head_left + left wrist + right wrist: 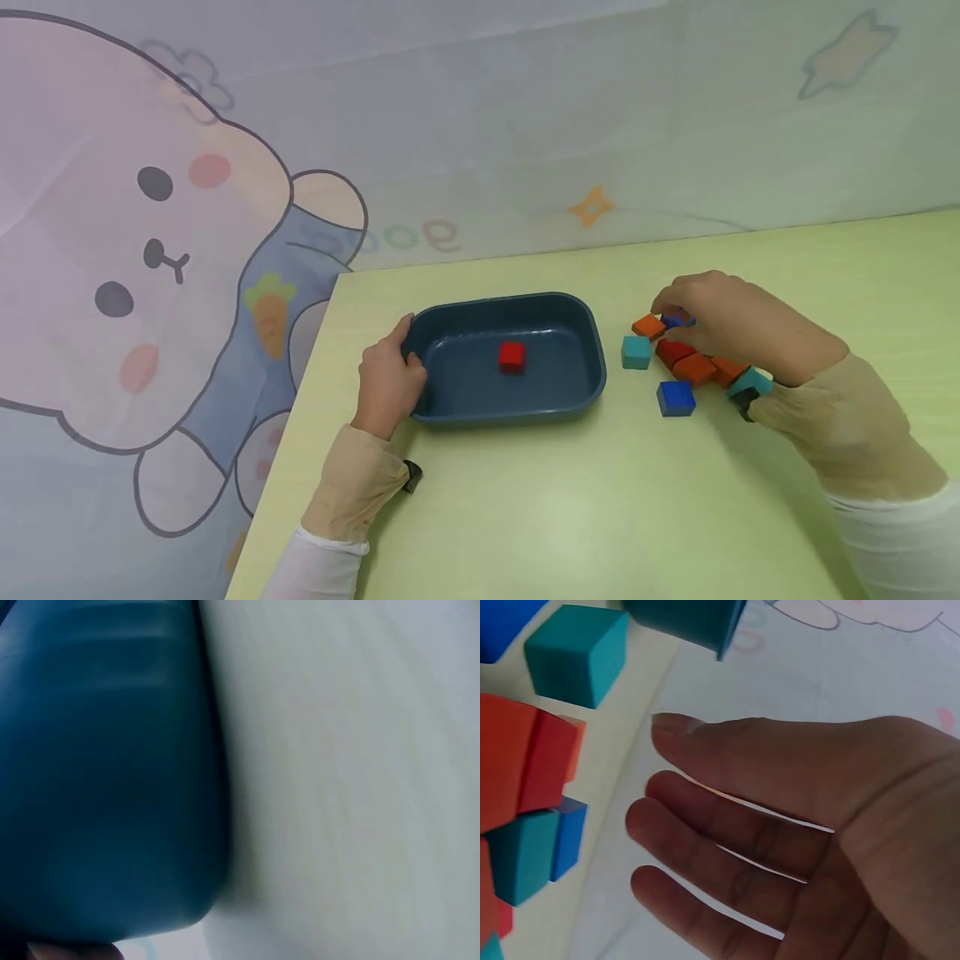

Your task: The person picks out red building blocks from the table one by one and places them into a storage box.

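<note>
Pale green table [540, 508], back edge against a printed cloth [487, 150]; dark blue tray [461, 383] near the table's back left corner, long sides running roughly along the back edge. Left hand [386, 379] at the tray's left end, grasping the rim: thumb over the inner side, fingers outside. Left wrist view shows mostly tray wall, with a bit of finger at the bottom edge. One red block [512, 357] on the tray floor, right of its middle. Remaining blocks on the table, off the tray's right end: teal cube [636, 352] nearest the tray; orange block [648, 326] just beyond it toward the back edge; blue block [677, 398] on the near side of the group, apart from the tray. Between and to the right, a tight cluster of red, orange, teal and blue pieces, partly hidden; count uncertain. Right hand [727, 317] above this cluster, grip released and holding nothing: right wrist view shows thumb and fingers extended, slightly bent, a gap between them, fingertips apart from the blocks.
</note>
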The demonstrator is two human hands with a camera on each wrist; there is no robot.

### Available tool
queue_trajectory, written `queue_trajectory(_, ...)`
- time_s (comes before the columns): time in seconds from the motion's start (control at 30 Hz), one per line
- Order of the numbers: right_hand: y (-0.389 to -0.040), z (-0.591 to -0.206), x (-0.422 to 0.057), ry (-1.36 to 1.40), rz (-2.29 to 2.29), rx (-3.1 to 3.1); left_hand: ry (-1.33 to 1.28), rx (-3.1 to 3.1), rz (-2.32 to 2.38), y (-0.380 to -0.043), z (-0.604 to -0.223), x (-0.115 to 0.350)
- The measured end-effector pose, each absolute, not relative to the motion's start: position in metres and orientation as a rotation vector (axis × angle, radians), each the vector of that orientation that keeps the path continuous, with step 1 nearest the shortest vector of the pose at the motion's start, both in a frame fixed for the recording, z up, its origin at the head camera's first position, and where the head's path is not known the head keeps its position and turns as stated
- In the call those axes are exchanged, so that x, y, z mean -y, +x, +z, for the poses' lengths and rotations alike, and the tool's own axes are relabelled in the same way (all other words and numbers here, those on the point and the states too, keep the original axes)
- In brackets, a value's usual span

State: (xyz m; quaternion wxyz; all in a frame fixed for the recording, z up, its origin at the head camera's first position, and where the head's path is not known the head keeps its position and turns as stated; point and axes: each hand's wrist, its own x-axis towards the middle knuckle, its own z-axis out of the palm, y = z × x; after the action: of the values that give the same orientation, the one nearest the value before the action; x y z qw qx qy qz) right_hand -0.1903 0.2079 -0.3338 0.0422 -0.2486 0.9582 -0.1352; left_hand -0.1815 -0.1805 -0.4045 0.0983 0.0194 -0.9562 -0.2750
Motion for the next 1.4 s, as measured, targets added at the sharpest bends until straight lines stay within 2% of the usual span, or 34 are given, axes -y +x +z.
queue_trajectory(0.47,-0.199,-0.360,-0.203,-0.708,-0.339,-2.805,0.031,2.836,-0.857,-0.180,-0.403,0.182)
queue_trajectory(1.4,-0.202,-0.362,-0.207,-0.714,-0.292,-2.766,0.035,2.814,-0.905,-0.183,-0.405,0.182)
